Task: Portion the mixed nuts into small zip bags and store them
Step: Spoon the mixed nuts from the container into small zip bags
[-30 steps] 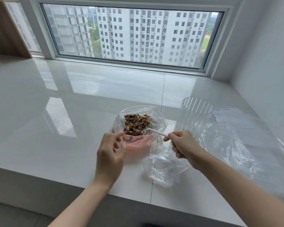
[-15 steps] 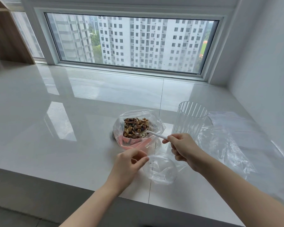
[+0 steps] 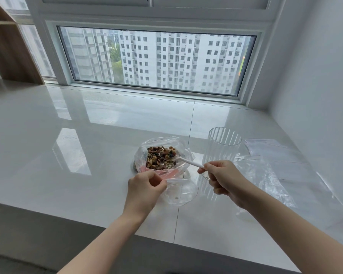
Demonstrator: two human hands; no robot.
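Head view: at the glossy white desk (image 3: pixel 87 175), your left hand (image 3: pixel 145 186) pinches the rim of a small clear zip bag (image 3: pixel 181 191), holding its mouth open, while your right hand (image 3: pixel 224 178) curls around the handle of a white plastic spoon (image 3: pixel 188 162) whose bowl rests in the brown mixed nuts (image 3: pixel 160 157). The nuts sit in a large open clear bag (image 3: pixel 141 157) just beyond the small one. A tall ribbed clear tumbler (image 3: pixel 224 143) stands beside your right hand, loose clear plastic bags (image 3: pixel 269 175) spread further right. This looks like the scooping step; next you likely need to lift a level spoonful and tip it into the held bag. Half a second ago, your left hand was only reaching the small bag; now it grips the rim.
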